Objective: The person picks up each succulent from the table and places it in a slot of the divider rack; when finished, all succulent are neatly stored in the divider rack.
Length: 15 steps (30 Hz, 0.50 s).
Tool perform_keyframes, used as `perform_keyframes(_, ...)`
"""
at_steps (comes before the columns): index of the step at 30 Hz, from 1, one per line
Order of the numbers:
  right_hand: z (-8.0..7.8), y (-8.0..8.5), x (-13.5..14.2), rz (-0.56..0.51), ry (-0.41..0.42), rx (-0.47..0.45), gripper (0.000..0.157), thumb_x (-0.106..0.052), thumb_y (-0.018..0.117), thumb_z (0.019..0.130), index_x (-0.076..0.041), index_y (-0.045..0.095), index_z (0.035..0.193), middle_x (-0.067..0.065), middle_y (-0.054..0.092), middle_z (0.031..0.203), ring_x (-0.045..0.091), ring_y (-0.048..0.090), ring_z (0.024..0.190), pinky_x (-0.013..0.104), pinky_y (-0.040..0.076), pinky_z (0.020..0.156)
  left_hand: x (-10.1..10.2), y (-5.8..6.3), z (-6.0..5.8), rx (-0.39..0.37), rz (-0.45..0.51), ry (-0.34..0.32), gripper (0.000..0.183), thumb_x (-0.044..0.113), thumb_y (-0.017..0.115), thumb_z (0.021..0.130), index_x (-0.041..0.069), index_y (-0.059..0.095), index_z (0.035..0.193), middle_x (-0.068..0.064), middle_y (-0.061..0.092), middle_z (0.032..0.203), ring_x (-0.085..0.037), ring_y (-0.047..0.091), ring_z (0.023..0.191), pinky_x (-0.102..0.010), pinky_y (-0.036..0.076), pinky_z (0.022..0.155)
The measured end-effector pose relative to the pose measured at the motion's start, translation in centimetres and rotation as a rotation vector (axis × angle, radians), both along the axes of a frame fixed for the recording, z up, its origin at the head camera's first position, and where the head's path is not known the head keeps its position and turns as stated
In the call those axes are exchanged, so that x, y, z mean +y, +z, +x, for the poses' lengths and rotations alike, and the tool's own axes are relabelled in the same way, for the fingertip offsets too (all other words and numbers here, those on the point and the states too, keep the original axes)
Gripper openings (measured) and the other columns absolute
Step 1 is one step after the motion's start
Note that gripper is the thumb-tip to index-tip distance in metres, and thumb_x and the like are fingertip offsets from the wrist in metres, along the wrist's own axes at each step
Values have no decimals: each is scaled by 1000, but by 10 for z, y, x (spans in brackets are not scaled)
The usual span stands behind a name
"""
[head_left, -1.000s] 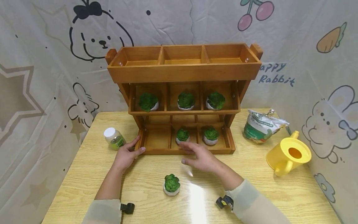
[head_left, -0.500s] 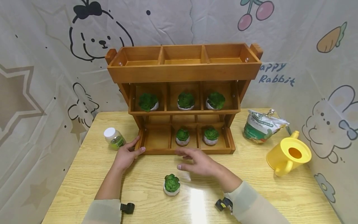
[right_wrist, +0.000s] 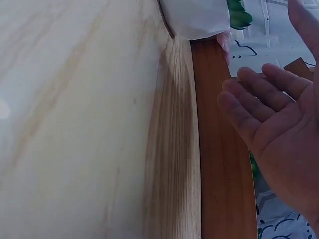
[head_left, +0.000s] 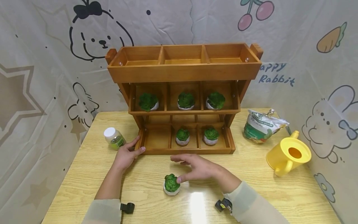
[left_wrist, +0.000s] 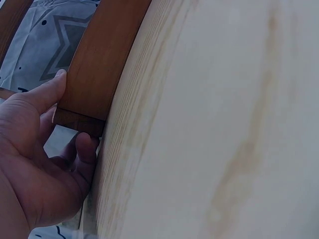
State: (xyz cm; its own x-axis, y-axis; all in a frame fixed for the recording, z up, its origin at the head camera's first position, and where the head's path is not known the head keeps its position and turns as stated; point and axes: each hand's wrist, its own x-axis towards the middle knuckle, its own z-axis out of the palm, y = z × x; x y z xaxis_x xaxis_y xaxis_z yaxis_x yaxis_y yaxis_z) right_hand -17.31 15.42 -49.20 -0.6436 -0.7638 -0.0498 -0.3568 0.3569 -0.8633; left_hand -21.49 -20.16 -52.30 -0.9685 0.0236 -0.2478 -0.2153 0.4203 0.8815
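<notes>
A wooden three-tier plant shelf (head_left: 181, 74) stands at the back of the table. My left hand (head_left: 126, 158) grips the front left corner of its bottom tier; in the left wrist view the thumb and fingers lie on either side of the wood (left_wrist: 94, 74). My right hand (head_left: 199, 168) hovers in front of the shelf, fingers extended and thumb apart. Its thumb tip overlaps the right edge of a small potted succulent (head_left: 171, 187) on the table; whether they touch I cannot tell. The right wrist view shows the white pot (right_wrist: 199, 17) beyond the fingers (right_wrist: 249, 107).
Potted succulents sit in the middle tier, such as one (head_left: 185, 100), and in the bottom tier's centre (head_left: 182, 137) and right (head_left: 211, 136) compartments. A white-capped jar (head_left: 114, 138) stands left. A clipped bag (head_left: 263, 126) and yellow watering can (head_left: 286, 155) stand right.
My right hand has drawn back from the bottom tier's centre succulent toward the succulent on the table, its thumb and fingers spreading. The left hand stays on the shelf corner.
</notes>
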Motion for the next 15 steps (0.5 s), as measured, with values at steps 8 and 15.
perform_keyframes(8,3,0,-3,25,63,-20,102,-49,91,76,-21,42,160,-7,45,159,20,46,143,38,35,120,-1,0,0,0,-15,-8,77,43,81,91,29,45,158,-12,26,169,-40,15,156,-58,19,124)
perform_keyframes(15,8,0,-7,83,100,-17,107,-48,94,71,-28,40,161,-13,42,160,23,44,145,43,34,121,-1,-1,0,1,-11,-8,79,47,81,89,31,45,158,-11,27,169,-40,16,156,-58,20,124)
